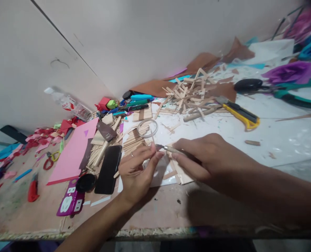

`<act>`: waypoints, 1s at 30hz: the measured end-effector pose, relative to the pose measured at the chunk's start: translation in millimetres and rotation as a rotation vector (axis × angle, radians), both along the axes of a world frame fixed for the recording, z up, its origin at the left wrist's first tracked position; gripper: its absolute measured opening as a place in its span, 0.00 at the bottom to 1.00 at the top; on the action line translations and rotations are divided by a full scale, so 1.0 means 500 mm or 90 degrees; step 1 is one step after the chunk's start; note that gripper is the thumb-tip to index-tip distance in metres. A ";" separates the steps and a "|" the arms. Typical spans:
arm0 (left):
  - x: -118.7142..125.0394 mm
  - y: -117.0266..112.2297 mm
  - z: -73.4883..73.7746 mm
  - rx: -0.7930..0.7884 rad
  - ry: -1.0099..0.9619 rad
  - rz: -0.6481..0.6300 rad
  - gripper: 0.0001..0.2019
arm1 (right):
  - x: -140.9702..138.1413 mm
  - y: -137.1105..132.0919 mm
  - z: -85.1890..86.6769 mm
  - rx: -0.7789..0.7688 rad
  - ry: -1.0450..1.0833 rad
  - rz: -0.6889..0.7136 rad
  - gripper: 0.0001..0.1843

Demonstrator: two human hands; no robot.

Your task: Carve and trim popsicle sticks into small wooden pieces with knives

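My right hand (205, 157) is closed round a slim craft knife (168, 149), with its blade pointing left toward my other hand. My left hand (136, 171) pinches a small piece at the knife's tip, too small to name; a ring shows on one finger. Both hands hover over flat wooden sticks (180, 173) lying on a white sheet (160, 175) near the table's front edge. A row of thin wooden sticks (131, 143) lies just behind my left hand.
A black phone (108, 169), a purple power strip (70, 201) and a pink paper sheet (73, 150) lie left. Behind are a tape ring (147, 127), a heap of stick offcuts (189, 96), a yellow box cutter (240, 112) and scissors (276, 90). Red scraps litter the far left.
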State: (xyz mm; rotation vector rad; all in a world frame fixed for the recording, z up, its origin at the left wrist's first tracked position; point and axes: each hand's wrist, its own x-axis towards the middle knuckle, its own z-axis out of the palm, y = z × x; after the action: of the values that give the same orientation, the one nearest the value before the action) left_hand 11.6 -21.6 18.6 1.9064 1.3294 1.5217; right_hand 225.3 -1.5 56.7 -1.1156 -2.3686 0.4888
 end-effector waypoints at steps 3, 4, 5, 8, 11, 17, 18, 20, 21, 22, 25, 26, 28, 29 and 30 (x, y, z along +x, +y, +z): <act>0.002 0.008 0.000 -0.138 -0.075 -0.021 0.05 | 0.016 0.021 0.011 -0.027 -0.035 0.015 0.13; 0.005 0.010 -0.001 -0.199 -0.119 -0.034 0.05 | 0.022 0.028 0.014 -0.033 -0.045 0.013 0.14; 0.009 0.012 -0.001 -0.254 -0.167 -0.049 0.06 | 0.027 0.034 0.017 -0.036 -0.052 0.008 0.14; 0.021 0.013 -0.003 -0.368 -0.281 -0.086 0.11 | 0.035 0.045 0.023 -0.029 -0.053 0.008 0.15; 0.026 0.013 -0.007 -0.414 -0.344 -0.098 0.14 | 0.035 0.046 0.024 -0.034 -0.044 0.027 0.17; 0.022 0.015 -0.010 -0.412 -0.415 -0.123 0.14 | 0.031 0.041 0.018 -0.044 -0.071 0.076 0.23; 0.021 0.015 -0.008 -0.407 -0.419 -0.129 0.13 | 0.031 0.041 0.017 -0.035 -0.067 0.069 0.22; 0.020 0.013 -0.004 -0.403 -0.418 -0.136 0.12 | 0.031 0.041 0.016 -0.018 -0.053 0.061 0.20; 0.020 0.012 -0.001 -0.399 -0.414 -0.138 0.11 | 0.031 0.042 0.015 -0.011 -0.048 0.062 0.19; 0.019 0.011 0.001 -0.395 -0.408 -0.138 0.11 | 0.030 0.042 0.014 -0.005 -0.043 0.065 0.18; 0.017 0.008 0.004 -0.383 -0.385 -0.134 0.11 | 0.027 0.042 0.009 0.010 -0.025 0.081 0.18; 0.016 0.007 0.004 -0.381 -0.377 -0.131 0.11 | 0.026 0.042 0.007 0.018 -0.016 0.084 0.18; 0.015 0.006 0.004 -0.382 -0.370 -0.124 0.12 | 0.026 0.042 0.002 0.037 0.004 0.090 0.17; 0.014 0.005 0.005 -0.382 -0.371 -0.122 0.12 | 0.025 0.042 0.000 0.049 0.013 0.093 0.16; 0.015 0.005 0.005 -0.382 -0.375 -0.120 0.12 | 0.025 0.041 -0.001 0.061 0.022 0.095 0.15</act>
State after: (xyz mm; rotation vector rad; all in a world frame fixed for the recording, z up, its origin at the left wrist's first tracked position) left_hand 19.0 -19.3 21.1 1.0687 1.1172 1.2548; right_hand 238.0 19.1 56.0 -0.8861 -2.4290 0.4366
